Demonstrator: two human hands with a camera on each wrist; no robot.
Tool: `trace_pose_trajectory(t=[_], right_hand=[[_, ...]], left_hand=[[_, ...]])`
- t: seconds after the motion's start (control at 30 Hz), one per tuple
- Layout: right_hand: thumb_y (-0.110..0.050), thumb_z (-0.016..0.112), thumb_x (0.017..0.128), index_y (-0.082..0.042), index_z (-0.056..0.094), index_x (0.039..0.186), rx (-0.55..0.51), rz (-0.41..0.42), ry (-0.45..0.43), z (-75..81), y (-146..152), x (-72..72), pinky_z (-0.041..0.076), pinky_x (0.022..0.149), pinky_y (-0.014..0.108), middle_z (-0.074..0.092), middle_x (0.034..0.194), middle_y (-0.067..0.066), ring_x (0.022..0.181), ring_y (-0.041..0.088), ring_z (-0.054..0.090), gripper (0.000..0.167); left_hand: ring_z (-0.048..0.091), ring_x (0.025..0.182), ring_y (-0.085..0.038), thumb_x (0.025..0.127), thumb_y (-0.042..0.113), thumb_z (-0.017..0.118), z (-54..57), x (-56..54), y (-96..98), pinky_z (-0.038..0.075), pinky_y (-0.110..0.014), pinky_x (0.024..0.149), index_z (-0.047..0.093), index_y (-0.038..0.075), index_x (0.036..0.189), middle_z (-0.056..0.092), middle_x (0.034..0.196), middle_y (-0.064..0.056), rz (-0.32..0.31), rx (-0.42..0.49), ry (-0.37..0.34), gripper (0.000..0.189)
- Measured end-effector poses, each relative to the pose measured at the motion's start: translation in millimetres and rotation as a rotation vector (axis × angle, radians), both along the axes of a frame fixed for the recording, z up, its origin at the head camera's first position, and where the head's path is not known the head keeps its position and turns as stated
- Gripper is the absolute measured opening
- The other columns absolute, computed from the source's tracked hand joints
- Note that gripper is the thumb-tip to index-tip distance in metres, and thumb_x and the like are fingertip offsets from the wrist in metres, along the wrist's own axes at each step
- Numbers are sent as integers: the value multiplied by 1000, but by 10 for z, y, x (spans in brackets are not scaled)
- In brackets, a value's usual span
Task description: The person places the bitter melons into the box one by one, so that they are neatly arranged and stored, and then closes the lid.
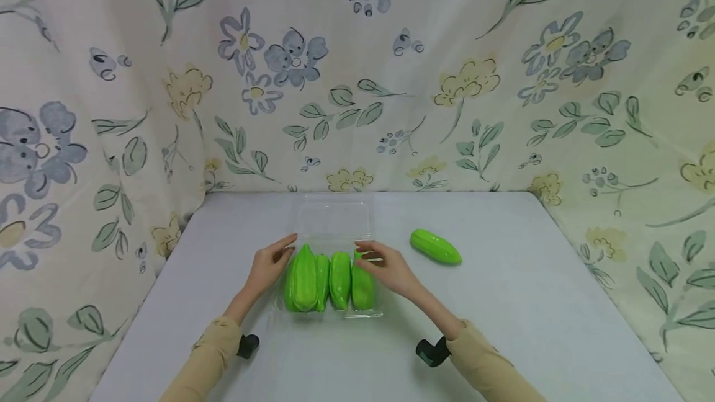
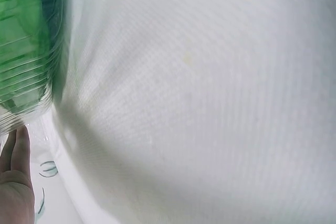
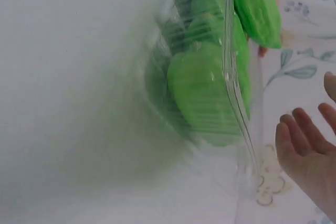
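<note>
A clear plastic clamshell box point(image 1: 365, 314) stands on the table with its lid point(image 1: 335, 219) folded back. Several bright green, ridged gourd-like vegetables point(image 1: 340, 281) lie side by side in it, one of them on top of others at the left. My left hand point(image 1: 268, 268) is at the box's left side, fingers loosely bent; in the left wrist view its fingertips point(image 2: 20, 135) are close to the box wall, and contact is unclear. Over the box's right edge hovers my right hand point(image 1: 391, 270), its fingers relaxed and holding nothing, as the right wrist view of this hand point(image 3: 307, 161) confirms.
Another green vegetable point(image 1: 436, 247) lies on the white table point(image 1: 530, 303) to the right of the box. A floral curtain point(image 1: 357, 79) hangs behind the table and along both sides. Dark wrist-worn devices point(image 1: 432, 352) sit below both forearms.
</note>
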State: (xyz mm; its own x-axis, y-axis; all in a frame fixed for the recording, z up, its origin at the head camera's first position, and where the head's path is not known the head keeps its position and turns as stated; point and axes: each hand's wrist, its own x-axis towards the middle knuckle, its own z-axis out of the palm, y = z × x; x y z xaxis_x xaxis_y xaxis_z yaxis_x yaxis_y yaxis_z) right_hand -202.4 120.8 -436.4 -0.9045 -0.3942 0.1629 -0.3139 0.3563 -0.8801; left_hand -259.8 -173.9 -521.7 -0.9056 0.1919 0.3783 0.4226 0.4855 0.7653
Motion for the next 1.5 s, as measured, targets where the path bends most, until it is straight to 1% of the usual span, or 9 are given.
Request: trace_pose_trajectory(t=[0.1,0.2,0.43,0.5,0.63,0.83,1.13,1.3,1.5], right_hand=[[-5,58,93,4,50,132,-6,-21,-16,110,90,35,52,94,43,58,124,27,112,41,59,41],[-5,58,93,4,49,132,21,-45,-24,112,184,8,52,94,43,58,125,26,112,40,59,41],[-11,61,93,-1,51,133,51,-123,-12,-198,440,-212,52,94,44,58,126,25,112,36,60,43],[-15,62,93,-4,51,133,57,-129,-12,-220,513,-245,51,95,43,58,126,23,113,35,60,44],[-20,63,92,-7,51,134,78,-135,-23,-220,654,-297,51,96,45,58,127,19,115,34,59,46],[-19,64,91,-4,51,135,127,-145,47,-184,815,-391,52,93,47,57,128,24,113,41,58,47],[-14,67,89,-4,51,135,283,-150,112,-77,1009,-538,52,92,49,55,131,22,112,41,59,51],[-13,67,88,-4,51,135,358,-150,120,-103,1148,-600,50,93,52,53,133,23,113,45,56,50],[-11,68,87,1,53,132,388,-148,135,-201,1291,-680,47,94,56,53,129,27,112,48,54,49]], left_hand=[[66,105,-30,92,-1,57,3,-5,5,56,-37,84,57,1,129,58,132,-16,-4,-2,-5,37],[66,105,-29,93,0,57,5,-8,10,56,-35,84,57,2,129,58,132,-15,-3,-4,-12,37],[67,104,-30,92,0,58,18,-8,23,57,-34,82,58,1,128,59,130,-15,8,-6,0,36],[67,103,-31,92,0,58,22,-8,26,57,-35,82,58,1,128,60,130,-15,9,-9,5,36],[67,103,-31,92,-1,58,24,-7,28,57,-34,81,58,1,128,60,129,-16,5,-16,20,36],[67,101,-32,91,-2,58,14,-4,21,58,-34,80,58,0,128,60,128,-17,12,-26,37,37],[65,106,-31,92,0,57,-4,1,4,55,-39,86,57,1,129,58,132,-16,6,-16,-9,37],[65,106,-31,93,0,56,-14,-2,1,55,-39,86,57,1,129,57,132,-16,-2,-1,-11,37],[66,104,-32,92,-2,57,-1,-1,12,57,-35,83,57,0,128,58,131,-17,0,-7,19,37]])
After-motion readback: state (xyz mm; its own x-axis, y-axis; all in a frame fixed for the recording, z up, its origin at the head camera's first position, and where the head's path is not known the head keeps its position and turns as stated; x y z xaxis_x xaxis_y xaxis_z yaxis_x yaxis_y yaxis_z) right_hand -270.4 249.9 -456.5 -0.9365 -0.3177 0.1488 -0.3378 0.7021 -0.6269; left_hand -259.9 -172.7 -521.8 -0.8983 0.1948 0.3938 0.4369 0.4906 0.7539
